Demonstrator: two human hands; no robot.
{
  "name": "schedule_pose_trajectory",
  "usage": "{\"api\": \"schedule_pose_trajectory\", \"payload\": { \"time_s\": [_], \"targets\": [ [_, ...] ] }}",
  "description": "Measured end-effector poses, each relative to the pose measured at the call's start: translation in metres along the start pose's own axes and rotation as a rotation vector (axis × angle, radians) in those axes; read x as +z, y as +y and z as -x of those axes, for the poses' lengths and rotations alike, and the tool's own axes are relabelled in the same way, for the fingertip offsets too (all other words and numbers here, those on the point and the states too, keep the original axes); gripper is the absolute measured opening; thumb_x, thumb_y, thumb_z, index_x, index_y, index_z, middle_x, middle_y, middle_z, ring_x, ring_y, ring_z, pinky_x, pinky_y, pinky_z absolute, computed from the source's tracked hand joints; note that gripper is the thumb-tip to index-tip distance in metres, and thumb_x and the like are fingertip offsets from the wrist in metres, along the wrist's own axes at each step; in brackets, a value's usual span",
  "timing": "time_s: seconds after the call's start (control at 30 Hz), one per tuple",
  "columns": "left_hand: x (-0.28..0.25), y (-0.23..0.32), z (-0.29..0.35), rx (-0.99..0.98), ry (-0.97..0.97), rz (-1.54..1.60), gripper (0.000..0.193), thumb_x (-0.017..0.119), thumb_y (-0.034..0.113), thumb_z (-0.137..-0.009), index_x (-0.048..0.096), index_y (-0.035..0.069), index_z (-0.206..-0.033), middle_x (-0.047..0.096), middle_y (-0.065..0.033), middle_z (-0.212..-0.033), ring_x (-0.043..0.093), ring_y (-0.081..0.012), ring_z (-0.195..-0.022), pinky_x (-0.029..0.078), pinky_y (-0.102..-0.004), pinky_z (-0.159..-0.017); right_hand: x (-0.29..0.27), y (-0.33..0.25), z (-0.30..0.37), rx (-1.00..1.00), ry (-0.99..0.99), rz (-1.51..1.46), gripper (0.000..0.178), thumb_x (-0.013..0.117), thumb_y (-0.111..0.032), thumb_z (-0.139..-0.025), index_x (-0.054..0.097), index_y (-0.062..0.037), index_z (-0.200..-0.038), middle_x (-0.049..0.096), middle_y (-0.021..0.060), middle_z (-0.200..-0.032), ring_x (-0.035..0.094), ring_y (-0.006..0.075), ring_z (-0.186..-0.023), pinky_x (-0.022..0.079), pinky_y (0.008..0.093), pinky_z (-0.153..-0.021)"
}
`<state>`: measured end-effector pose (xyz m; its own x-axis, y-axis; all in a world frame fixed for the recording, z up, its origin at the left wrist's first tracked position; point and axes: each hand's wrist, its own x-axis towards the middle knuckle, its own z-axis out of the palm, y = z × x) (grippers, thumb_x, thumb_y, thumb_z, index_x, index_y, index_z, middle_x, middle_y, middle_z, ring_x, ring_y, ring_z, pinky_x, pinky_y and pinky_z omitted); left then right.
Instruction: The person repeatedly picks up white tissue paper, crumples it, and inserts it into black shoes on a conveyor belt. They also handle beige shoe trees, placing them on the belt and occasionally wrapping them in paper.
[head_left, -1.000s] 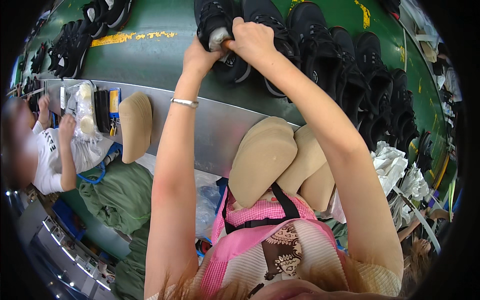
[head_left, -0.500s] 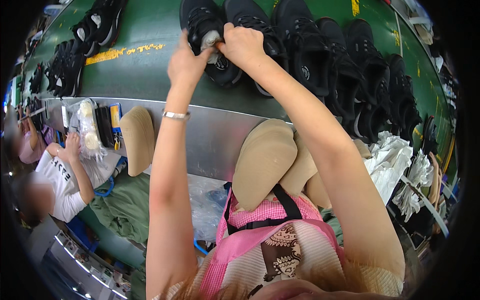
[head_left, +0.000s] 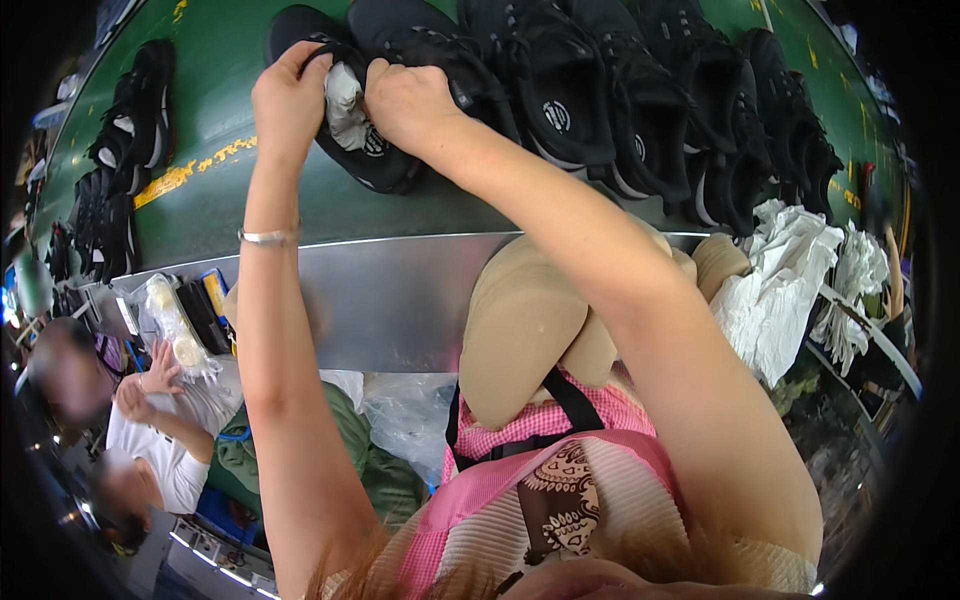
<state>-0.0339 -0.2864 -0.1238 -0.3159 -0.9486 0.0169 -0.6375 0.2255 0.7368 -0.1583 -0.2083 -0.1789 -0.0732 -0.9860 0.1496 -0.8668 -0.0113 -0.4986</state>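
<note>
On the green work surface lies a black lace-up sneaker [head_left: 385,178] with a wad of white paper [head_left: 346,108] in its opening. My left hand [head_left: 286,105] pinches the edge of the shoe's tongue or collar on the left of the paper. On the other side, my right hand [head_left: 415,108] is closed with its fingertips on the opposite edge of the opening. The exact spot under its curled fingers is hidden. A second black sneaker [head_left: 420,45] lies directly to the right, partly behind my right hand.
More black sneakers [head_left: 545,75] line the green surface [head_left: 215,95] to the right; others [head_left: 135,120] lie far left. Beige insoles [head_left: 525,320] fill my pink apron pocket. Crumpled white paper [head_left: 775,290] hangs at right. A metal edge [head_left: 400,300] runs before me. A co-worker [head_left: 180,440] sits left.
The sneaker and both hands now appear farther left, as does the whole row. My left fingers have gone from extended to pinching the shoe's edge. More of the white paper shows.
</note>
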Motion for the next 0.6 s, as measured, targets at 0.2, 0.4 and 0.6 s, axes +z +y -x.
{"api": "schedule_pose_trajectory", "payload": {
  "time_s": [0.2, 0.4, 0.6],
  "targets": [
    [-0.011, 0.028, 0.023, 0.442, -0.203, -0.824, 0.039, 0.064, 0.025, -0.087, 0.060, 0.008, -0.122, 0.063, -0.0092, -0.097, 0.066, -0.0333, -0.084, 0.053, -0.0424, -0.070, -0.034, 0.003, -0.025, 0.077, -0.376, -0.055, 0.035, 0.066, -0.033, -0.084, 0.068, -0.0001, -0.094, 0.071, 0.0179, -0.091, 0.069, 0.0320, -0.094, 0.053, 0.0423, -0.079],
    [-0.020, 0.021, 0.033, 0.385, -0.239, -0.877, 0.045, 0.059, 0.014, -0.087, 0.053, 0.010, -0.131, 0.059, -0.0090, -0.108, 0.063, -0.0315, -0.095, 0.053, -0.0436, -0.073, -0.087, 0.007, 0.013, -0.165, 0.062, -0.258, 0.026, 0.067, -0.022, -0.084, 0.066, -0.0086, -0.105, 0.068, 0.0094, -0.098, 0.064, 0.0294, -0.095, 0.053, 0.0377, -0.079],
    [-0.057, 0.000, 0.043, 0.602, -0.184, -0.786, 0.046, 0.059, 0.008, -0.089, 0.054, 0.016, -0.134, 0.059, -0.0106, -0.106, 0.060, -0.0312, -0.091, 0.050, -0.0399, -0.076, -0.135, 0.058, 0.102, 0.164, -0.180, 0.205, 0.044, 0.070, -0.041, -0.079, 0.067, 0.0000, -0.093, 0.068, 0.0143, -0.088, 0.064, 0.0281, -0.087, 0.052, 0.0379, -0.076]
  ]
}}
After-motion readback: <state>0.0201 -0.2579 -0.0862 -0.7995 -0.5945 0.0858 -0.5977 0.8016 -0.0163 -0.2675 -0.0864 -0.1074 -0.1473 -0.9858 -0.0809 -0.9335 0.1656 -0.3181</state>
